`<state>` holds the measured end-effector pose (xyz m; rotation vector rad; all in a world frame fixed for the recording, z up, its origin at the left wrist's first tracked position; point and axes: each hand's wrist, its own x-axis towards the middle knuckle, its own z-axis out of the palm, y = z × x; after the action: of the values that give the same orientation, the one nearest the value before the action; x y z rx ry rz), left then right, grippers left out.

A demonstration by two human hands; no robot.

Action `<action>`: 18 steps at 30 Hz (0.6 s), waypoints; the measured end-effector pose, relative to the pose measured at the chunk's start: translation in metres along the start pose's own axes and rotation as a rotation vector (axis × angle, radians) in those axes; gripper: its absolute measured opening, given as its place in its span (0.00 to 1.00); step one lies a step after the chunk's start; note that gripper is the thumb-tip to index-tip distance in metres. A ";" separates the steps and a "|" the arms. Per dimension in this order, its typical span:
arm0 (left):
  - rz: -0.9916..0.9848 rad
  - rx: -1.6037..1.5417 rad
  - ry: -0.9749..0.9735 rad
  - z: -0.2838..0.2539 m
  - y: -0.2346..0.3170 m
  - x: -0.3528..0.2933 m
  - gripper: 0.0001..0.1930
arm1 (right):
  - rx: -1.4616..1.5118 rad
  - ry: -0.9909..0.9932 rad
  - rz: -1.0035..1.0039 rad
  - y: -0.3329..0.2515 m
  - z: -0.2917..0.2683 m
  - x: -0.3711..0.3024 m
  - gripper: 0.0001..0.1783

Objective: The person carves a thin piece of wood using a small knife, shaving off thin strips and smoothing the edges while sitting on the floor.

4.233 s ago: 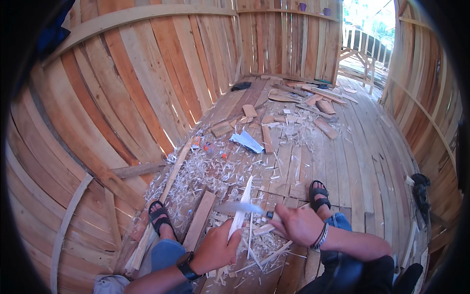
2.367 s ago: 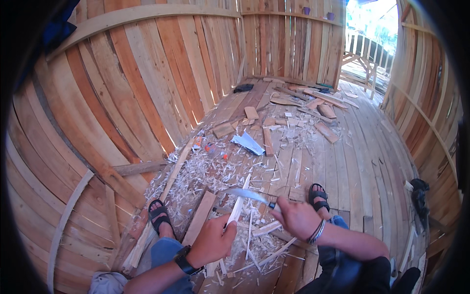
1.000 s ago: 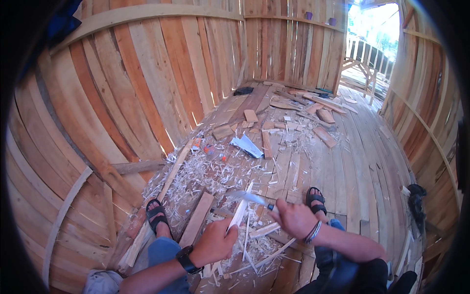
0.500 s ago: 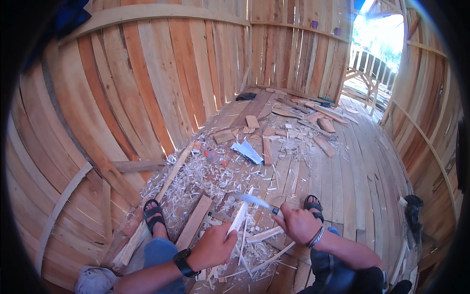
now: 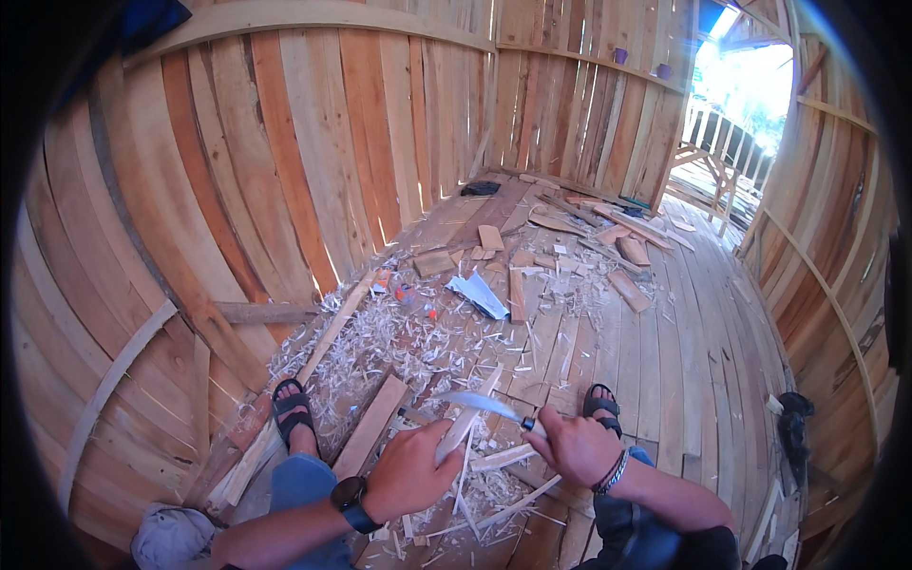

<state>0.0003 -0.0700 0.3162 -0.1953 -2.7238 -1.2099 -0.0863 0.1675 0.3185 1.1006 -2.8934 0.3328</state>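
In the head view, the knife (image 5: 486, 406) now crosses the pale wooden stick (image 5: 460, 433) nearer the left hand (image 5: 413, 473) than a moment ago, suggesting continued shaving, that hand's fingers clamped round the stick's near end, the right hand (image 5: 578, 450) angled inward, fingers wrapped round the handle

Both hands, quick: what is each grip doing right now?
Left grip: closed, holding a pale wooden stick.
Right grip: closed, holding a knife.
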 end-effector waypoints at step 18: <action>-0.024 -0.103 0.032 -0.001 0.001 0.001 0.15 | 0.030 -0.010 0.042 0.003 0.005 0.003 0.20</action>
<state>-0.0005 -0.0699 0.3182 -0.1540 -2.6463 -1.3494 -0.0909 0.1667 0.3130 1.0497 -2.9336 0.3739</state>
